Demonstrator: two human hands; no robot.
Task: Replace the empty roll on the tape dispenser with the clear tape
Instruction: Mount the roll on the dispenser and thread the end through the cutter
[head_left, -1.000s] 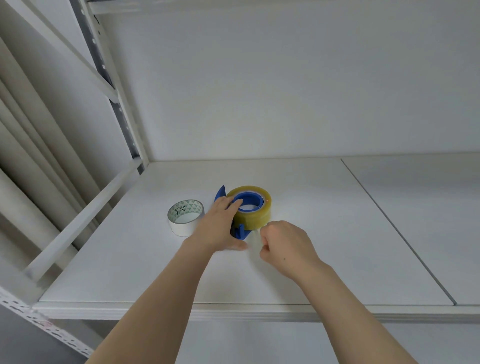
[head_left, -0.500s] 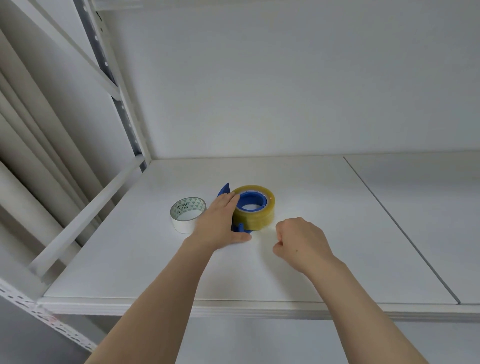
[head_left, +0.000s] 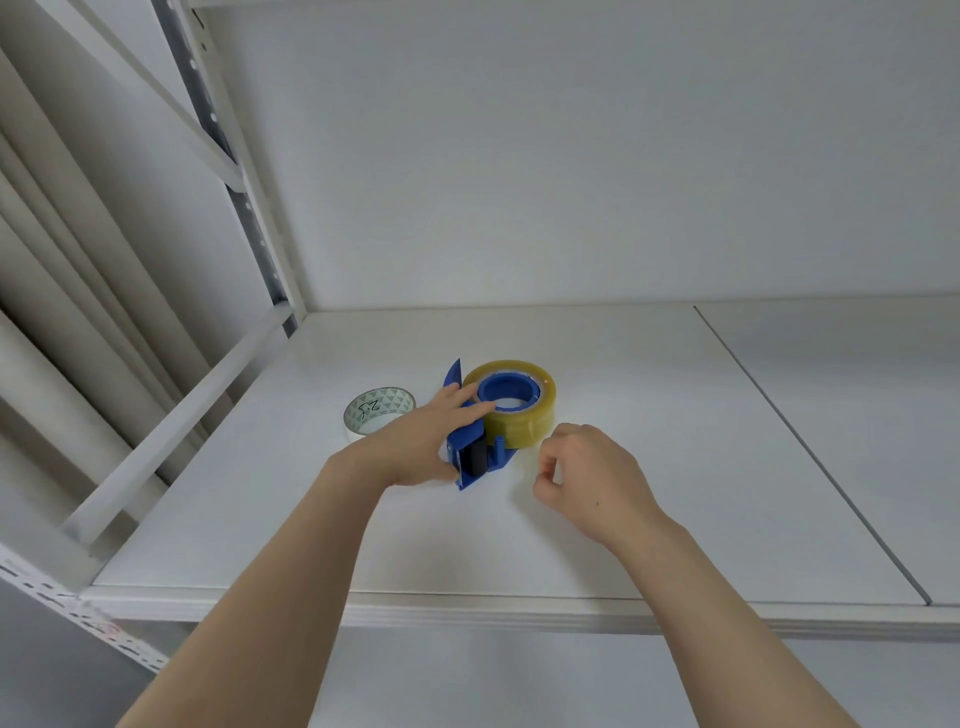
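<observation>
A blue tape dispenser (head_left: 474, 457) lies on its side on the white shelf (head_left: 623, 519). A yellowish clear tape roll (head_left: 524, 418) sits on its blue hub. My left hand (head_left: 421, 441) presses on the dispenser from the left, fingers across its top and thumb at its near end. My right hand (head_left: 587, 475) hovers just right of the dispenser's near end, fingers curled with thumb and forefinger pinched; whether a tape end is between them cannot be seen. An empty white roll core (head_left: 378, 410) with a patterned inside stands to the left, partly behind my left hand.
A white upright post (head_left: 244, 208) and a slanted rail (head_left: 171, 431) bound the shelf on the left. A seam (head_left: 810, 447) runs front to back through the shelf on the right. The white back wall is close behind.
My right hand has drawn back to the right, away from the dispenser. The dispenser's near end with its roller now shows. My left hand stays on it.
</observation>
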